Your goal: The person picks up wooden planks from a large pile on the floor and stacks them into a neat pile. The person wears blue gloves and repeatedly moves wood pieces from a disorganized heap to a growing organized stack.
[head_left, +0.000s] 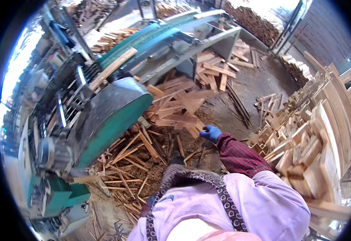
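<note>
In a blue glove, my right hand reaches out over the near edge of a heap of flat wooden boards. Its fingers are somewhat apart, beside the pale end of one board; whether they touch it I cannot make out. A dark red checked sleeve covers that forearm. My left hand is hidden; only a bit of dark sleeve shows low at my left side.
A machine with a green and black guard and a motor stands at left, its green conveyor running behind. Thin offcuts and sawdust litter the floor. At right, cut blocks fill a wooden-sided bin.
</note>
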{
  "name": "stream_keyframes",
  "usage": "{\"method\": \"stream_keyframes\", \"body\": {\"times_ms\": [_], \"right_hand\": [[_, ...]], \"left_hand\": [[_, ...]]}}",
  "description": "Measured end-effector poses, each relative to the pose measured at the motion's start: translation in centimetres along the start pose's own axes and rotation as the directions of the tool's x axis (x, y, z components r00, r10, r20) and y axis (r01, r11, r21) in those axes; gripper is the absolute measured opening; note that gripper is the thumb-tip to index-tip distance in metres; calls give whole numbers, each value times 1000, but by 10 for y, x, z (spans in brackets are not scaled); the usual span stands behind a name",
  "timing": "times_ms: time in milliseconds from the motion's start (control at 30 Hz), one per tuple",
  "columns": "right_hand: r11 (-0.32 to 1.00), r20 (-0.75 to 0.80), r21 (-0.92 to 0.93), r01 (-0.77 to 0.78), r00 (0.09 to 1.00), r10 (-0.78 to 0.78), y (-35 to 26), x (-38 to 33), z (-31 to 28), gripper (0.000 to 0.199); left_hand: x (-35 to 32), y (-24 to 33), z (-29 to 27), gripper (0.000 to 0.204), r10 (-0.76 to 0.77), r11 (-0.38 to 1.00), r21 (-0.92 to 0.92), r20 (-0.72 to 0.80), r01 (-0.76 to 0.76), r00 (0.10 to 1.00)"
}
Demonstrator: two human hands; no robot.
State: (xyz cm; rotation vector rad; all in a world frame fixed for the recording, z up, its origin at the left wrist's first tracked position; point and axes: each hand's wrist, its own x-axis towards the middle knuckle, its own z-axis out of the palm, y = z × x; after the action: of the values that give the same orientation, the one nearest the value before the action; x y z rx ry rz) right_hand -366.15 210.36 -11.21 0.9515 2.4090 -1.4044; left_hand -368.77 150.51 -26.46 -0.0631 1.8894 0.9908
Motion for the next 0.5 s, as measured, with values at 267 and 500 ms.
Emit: {"method": "stream_keyframes", "body": {"times_ms": [267, 500], "right_hand": [[808, -298, 79, -584, 760, 578, 204, 11, -124, 56], [605, -39, 415, -680, 651, 758, 335, 111, -168, 47]], "left_hand": [[231, 384, -11, 45, 175, 983, 24, 185, -182, 967], [366, 587, 112, 64, 115, 957, 221, 297, -185, 948]]}}
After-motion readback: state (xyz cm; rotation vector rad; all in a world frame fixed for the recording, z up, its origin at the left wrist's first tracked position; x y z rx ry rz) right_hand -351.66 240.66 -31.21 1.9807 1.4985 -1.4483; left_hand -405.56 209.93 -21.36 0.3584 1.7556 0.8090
